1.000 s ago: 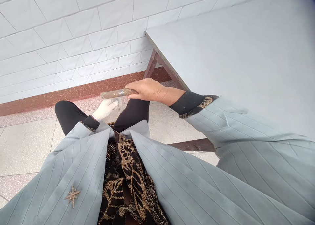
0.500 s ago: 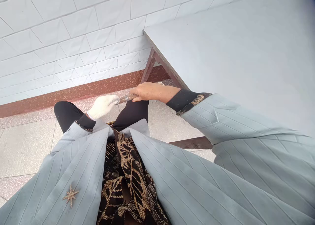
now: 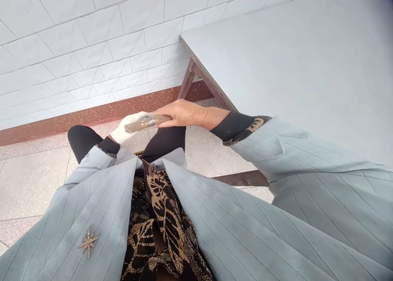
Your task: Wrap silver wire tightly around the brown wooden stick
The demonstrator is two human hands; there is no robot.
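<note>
A worn, brown-and-silver handle-like tool (image 3: pixel 147 123) lies slantwise between my two hands, low in front of my lap; its exact kind I cannot make out. My left hand (image 3: pixel 129 126), in a white knitted glove, is closed about the tool from behind, its fingers partly hidden. The rounded left end of the tool shows over the glove. My bare right hand (image 3: pixel 179 114) grips the other end, with thumb and fingers round it and fingertips close to the glove. Whatever lies under the right hand is hidden.
A pale tabletop (image 3: pixel 291 68) on a reddish-brown wooden frame (image 3: pixel 187 78) takes up the right side. Behind is a white tiled wall (image 3: pixel 92 43) with a brown skirting (image 3: pixel 123 108). The floor (image 3: pixel 37 178) has speckled tiles. My black-trousered knees (image 3: pixel 82 141) are below my hands.
The tool's left end, covered by the glove before, now shows over it. My right hand has shifted slightly left, closer to the gloved hand, which has moved a little up.
</note>
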